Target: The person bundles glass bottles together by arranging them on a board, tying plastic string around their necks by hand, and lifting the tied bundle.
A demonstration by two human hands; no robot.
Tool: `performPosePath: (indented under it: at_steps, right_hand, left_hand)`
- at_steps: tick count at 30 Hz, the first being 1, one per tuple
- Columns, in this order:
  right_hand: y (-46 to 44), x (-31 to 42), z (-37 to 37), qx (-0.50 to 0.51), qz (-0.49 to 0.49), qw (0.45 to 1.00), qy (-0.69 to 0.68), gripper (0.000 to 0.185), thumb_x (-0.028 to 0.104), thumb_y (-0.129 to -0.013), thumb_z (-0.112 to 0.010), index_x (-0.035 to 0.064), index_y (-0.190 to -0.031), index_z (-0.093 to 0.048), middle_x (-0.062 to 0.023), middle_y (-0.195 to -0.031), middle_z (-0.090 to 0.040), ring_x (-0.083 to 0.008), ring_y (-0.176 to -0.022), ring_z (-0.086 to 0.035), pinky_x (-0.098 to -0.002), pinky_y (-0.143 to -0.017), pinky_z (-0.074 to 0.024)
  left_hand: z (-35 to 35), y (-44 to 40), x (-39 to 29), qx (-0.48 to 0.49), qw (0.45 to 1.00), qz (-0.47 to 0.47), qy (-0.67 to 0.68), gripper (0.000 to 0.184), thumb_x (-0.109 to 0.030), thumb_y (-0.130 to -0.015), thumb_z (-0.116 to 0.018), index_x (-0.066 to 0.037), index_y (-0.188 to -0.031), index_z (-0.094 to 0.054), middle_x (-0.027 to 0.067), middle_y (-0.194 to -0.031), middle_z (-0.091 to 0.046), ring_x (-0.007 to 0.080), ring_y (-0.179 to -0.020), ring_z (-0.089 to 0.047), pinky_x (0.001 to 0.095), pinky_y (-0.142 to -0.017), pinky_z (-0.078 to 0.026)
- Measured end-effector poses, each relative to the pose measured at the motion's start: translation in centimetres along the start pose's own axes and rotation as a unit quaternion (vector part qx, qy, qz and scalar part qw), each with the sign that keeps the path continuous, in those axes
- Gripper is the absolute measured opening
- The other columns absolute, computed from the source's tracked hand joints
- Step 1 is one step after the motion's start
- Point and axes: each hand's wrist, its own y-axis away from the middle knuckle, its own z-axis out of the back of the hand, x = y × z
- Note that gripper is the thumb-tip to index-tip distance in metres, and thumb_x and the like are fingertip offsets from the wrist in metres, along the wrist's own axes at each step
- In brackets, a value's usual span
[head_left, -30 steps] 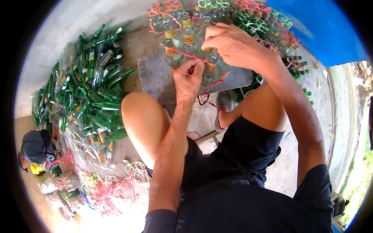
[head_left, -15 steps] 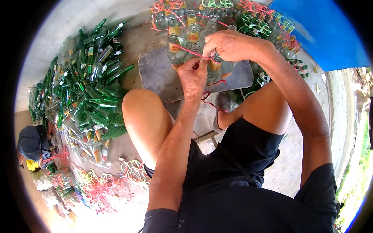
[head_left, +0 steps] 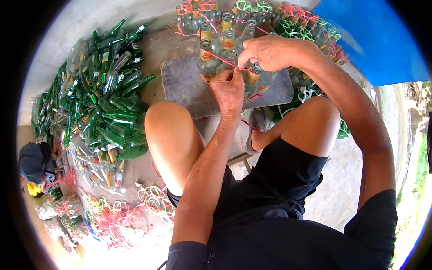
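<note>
Several clear glass bottles (head_left: 207,64) with yellow-red labels stand upright in a cluster on a grey slab (head_left: 180,85). Pink string (head_left: 222,59) runs round their necks. At the near side of the cluster, my left hand (head_left: 228,88) pinches the string between thumb and fingertips. My right hand (head_left: 265,53) is closed just above and to the right, its bent fingers at the string beside the nearest bottle neck. The two hands almost touch. Another stretch of pink string lies low around the nearest bottles.
Green and clear bottles (head_left: 108,90) lie in a large heap at left. Tied bottles (head_left: 310,27) stand behind the slab, near a blue panel (head_left: 369,40). Tangled string (head_left: 112,216) lies lower left. A person in a dark cap (head_left: 33,159) is at far left.
My right hand has come down from above the bottles to the string beside my left hand. My left hand keeps its pinch. The bottles appear slightly farther right in view.
</note>
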Motion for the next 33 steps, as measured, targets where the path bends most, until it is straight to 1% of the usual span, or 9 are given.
performPosePath:
  at_steps: [2,5,7,11,17,20,26,29,33]
  right_hand:
    - [0.1,0.2,0.2,0.016,-0.006,0.999,0.032,0.053,-0.010,-0.081,-0.054,0.0180,-0.123,-0.072,-0.0104,-0.098,-0.058,-0.0326,-0.093,-0.064,-0.0450,-0.078,-0.0501]
    - [1.0,0.8,0.1,-0.043,0.044,0.992,0.110,0.049,-0.011,-0.080,-0.056,0.0152,-0.118,-0.070,-0.0106,-0.099,-0.058,-0.0335,-0.092,-0.065,-0.0459,-0.076,-0.0506]
    - [1.3,1.1,0.2,-0.054,0.047,0.991,0.112,0.042,-0.012,-0.079,-0.058,0.0122,-0.112,-0.068,-0.0106,-0.098,-0.059,-0.0340,-0.091,-0.066,-0.0467,-0.075,-0.0511]
    - [1.3,0.8,0.5,-0.081,0.083,0.982,0.147,0.032,-0.013,-0.079,-0.061,0.0073,-0.103,-0.064,-0.0104,-0.097,-0.060,-0.0355,-0.091,-0.067,-0.0477,-0.075,-0.0524]
    - [0.8,-0.5,0.9,-0.139,0.062,0.964,0.220,0.010,0.004,-0.082,-0.069,0.0021,-0.091,-0.066,-0.0118,-0.096,-0.062,-0.0361,-0.093,-0.068,-0.0485,-0.079,-0.0534]
    - [1.2,0.0,2.1,-0.057,-0.021,0.972,0.227,0.012,0.012,-0.082,-0.072,0.0013,-0.086,-0.066,-0.0132,-0.097,-0.065,-0.0375,-0.092,-0.068,-0.0502,-0.082,-0.0532]
    - [1.9,-2.5,1.9,-0.160,0.000,0.976,0.144,0.014,0.016,-0.084,-0.072,0.0018,-0.085,-0.069,-0.0211,-0.086,-0.070,-0.0403,-0.087,-0.071,-0.0501,-0.077,-0.0560]
    - [2.0,-3.6,2.1,-0.200,0.023,0.966,0.163,0.016,0.016,-0.086,-0.071,0.0013,-0.083,-0.067,-0.0213,-0.084,-0.069,-0.0407,-0.086,-0.071,-0.0511,-0.076,-0.0558]
    - [1.2,-4.0,1.9,-0.177,0.003,0.968,0.175,0.013,0.011,-0.089,-0.066,0.0013,-0.083,-0.059,-0.0165,-0.084,-0.066,-0.0396,-0.086,-0.065,-0.0518,-0.076,-0.0490]
  left_hand:
    - [-0.2,0.0,0.2,-0.007,1.000,-0.008,-0.009,0.024,-0.018,-0.090,-0.076,0.005,-0.084,-0.076,0.0139,-0.066,-0.070,0.0140,-0.058,-0.060,0.0355,-0.062,-0.050]
    - [-0.3,0.0,0.2,-0.006,1.000,-0.009,-0.021,0.024,-0.019,-0.090,-0.077,0.005,-0.083,-0.075,0.0128,-0.063,-0.068,0.0151,-0.056,-0.058,0.0364,-0.060,-0.049]
    - [-0.2,0.1,-0.4,0.008,0.999,0.027,-0.021,0.026,-0.019,-0.091,-0.077,0.005,-0.080,-0.074,0.0120,-0.061,-0.066,0.0153,-0.055,-0.056,0.0372,-0.058,-0.048]
    - [-0.3,0.2,-1.0,0.022,1.000,0.003,-0.007,0.029,-0.020,-0.093,-0.076,0.005,-0.077,-0.072,0.0111,-0.059,-0.064,0.0151,-0.054,-0.053,0.0380,-0.055,-0.046]
    - [-0.6,0.2,-0.7,0.028,1.000,-0.005,-0.008,0.031,-0.021,-0.095,-0.074,0.004,-0.078,-0.072,0.0112,-0.060,-0.065,0.0150,-0.054,-0.053,0.0377,-0.056,-0.047]
    - [-0.7,0.3,-0.8,0.030,1.000,-0.009,-0.001,0.030,-0.021,-0.095,-0.074,0.004,-0.080,-0.072,0.0111,-0.060,-0.065,0.0147,-0.054,-0.052,0.0372,-0.056,-0.047]
    - [-0.7,0.3,-0.7,0.043,0.998,-0.016,0.030,0.026,-0.018,-0.096,-0.073,0.005,-0.084,-0.072,0.0089,-0.061,-0.063,0.0120,-0.055,-0.052,0.0342,-0.055,-0.046]
    - [-0.9,0.2,-0.7,0.041,0.998,-0.027,0.045,0.024,-0.016,-0.097,-0.072,0.006,-0.085,-0.072,0.0076,-0.061,-0.062,0.0104,-0.057,-0.051,0.0327,-0.055,-0.045]
    - [-1.2,0.1,0.0,0.041,0.996,-0.042,0.067,0.023,-0.015,-0.097,-0.071,0.006,-0.087,-0.072,0.0062,-0.061,-0.060,0.0091,-0.057,-0.050,0.0319,-0.054,-0.044]
